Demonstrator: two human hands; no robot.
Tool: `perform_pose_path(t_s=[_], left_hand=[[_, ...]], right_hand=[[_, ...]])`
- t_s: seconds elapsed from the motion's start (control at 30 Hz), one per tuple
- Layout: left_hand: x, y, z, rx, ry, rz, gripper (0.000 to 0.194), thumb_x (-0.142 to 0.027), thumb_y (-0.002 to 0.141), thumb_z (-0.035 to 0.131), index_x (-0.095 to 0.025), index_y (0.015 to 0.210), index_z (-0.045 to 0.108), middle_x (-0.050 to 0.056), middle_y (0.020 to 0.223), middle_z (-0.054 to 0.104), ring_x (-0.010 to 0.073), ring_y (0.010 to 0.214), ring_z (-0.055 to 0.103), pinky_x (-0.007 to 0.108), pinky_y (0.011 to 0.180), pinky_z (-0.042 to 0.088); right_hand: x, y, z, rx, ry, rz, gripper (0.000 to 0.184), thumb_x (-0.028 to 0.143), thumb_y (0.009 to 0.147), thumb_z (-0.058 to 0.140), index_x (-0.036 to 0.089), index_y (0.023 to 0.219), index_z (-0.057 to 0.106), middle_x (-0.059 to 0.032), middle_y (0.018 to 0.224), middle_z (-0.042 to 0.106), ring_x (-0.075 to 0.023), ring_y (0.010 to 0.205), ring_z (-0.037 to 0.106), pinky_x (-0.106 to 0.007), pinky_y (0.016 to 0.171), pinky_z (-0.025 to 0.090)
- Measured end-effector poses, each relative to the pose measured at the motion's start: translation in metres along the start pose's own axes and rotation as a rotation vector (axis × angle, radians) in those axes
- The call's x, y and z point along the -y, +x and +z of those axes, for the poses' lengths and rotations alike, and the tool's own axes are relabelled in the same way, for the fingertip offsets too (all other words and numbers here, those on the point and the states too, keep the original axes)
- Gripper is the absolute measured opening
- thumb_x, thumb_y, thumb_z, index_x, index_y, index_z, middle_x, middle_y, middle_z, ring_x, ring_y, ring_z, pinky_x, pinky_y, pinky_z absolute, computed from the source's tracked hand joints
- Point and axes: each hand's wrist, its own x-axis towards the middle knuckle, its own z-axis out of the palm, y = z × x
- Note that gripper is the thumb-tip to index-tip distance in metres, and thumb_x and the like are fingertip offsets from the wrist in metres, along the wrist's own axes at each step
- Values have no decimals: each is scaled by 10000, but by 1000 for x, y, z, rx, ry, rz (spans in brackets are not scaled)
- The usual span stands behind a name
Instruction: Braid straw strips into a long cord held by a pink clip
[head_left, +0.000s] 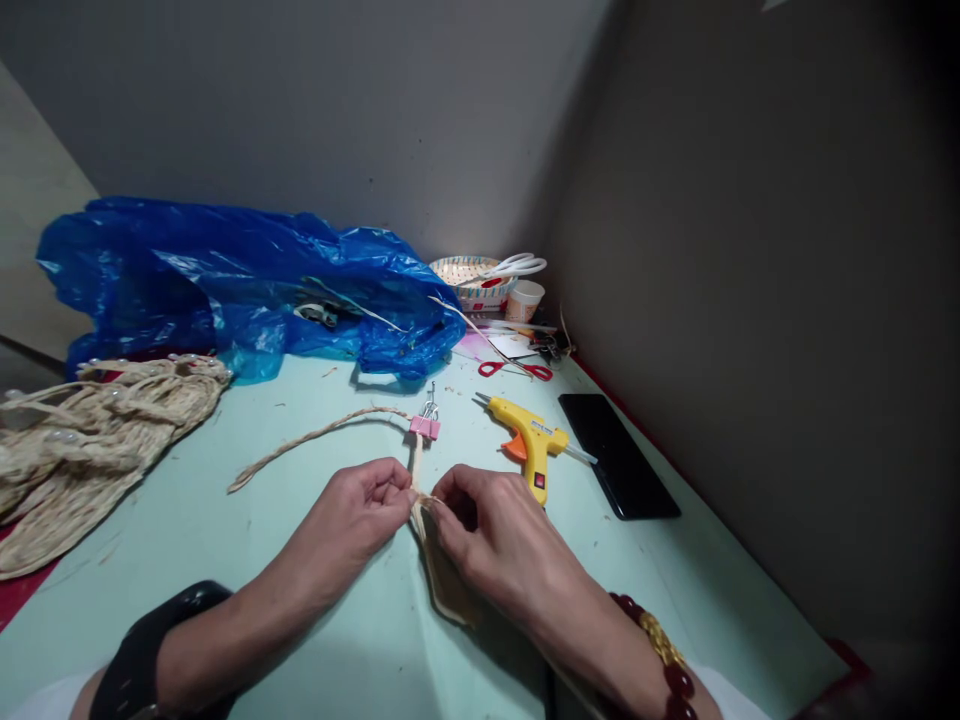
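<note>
Both hands pinch pale straw-like strands (418, 470) in front of me, below a pink binder clip (425, 428). My left hand (367, 505) has thumb and fingertips closed on the strands from the left. From the right, my right hand (487, 525) pinches a short crossing piece of the same strands. The loose ends run down toward me, partly hidden under the right hand. The clip grips the upper end of the strands, close to a small upright nail or pin (433, 390). A thin twisted cord (315, 435) curves left from the clip.
A yellow glue gun (534, 435) lies right of my hands, beside a black phone (619, 455). Red-handled scissors (517, 371), a paper cup (524, 299) and a woven basket (457, 270) sit behind. A blue plastic bag (247, 270) and woven straw pieces with beads (112, 440) occupy the left.
</note>
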Motion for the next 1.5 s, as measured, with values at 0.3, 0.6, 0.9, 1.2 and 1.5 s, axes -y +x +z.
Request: perform_pose_path(t_s=[0.3, 0.6, 0.9, 1.2, 1.5], left_hand=[[3, -4, 6, 15, 8, 44, 173, -336, 809, 493, -205, 696, 485, -59, 640, 454, 141, 636, 412, 264, 589, 332], [12, -1, 0, 78, -105, 28, 213, -398, 849, 545, -199, 774, 545, -71, 654, 449, 120, 608, 376, 243, 567, 306], [-2, -5, -7, 96, -140, -1, 192, -385, 805, 597, -196, 787, 569, -51, 635, 569, 113, 572, 433, 225, 531, 294], [0, -9, -3, 131, -219, 38, 138, -341, 840, 574, -215, 855, 517, -41, 778, 564, 164, 793, 551, 275, 728, 402], [7, -10, -1, 92, -228, 1, 185, -374, 873, 552, -239, 962, 462, -55, 734, 558, 156, 739, 534, 261, 670, 393]], right_hand=[[0, -15, 32, -339, -359, -390, 170, 151, 898, 429, 202, 750, 497, -18, 680, 558, -176, 600, 461, -322, 555, 237], [10, -13, 42, -473, -616, -593, 200, -21, 795, 446, 146, 766, 552, -54, 614, 541, -185, 575, 432, -309, 537, 296], [6, -3, -4, -104, 117, -92, 183, 291, 941, 497, 183, 909, 641, -30, 798, 665, -156, 721, 578, -270, 648, 395], [3, 9, 4, 151, 396, -15, 245, 277, 963, 470, 179, 741, 511, 28, 699, 526, -108, 670, 465, -221, 605, 326], [-1, 9, 6, 106, 419, 65, 221, 319, 894, 574, 160, 743, 607, 29, 666, 553, -102, 632, 453, -219, 572, 307]])
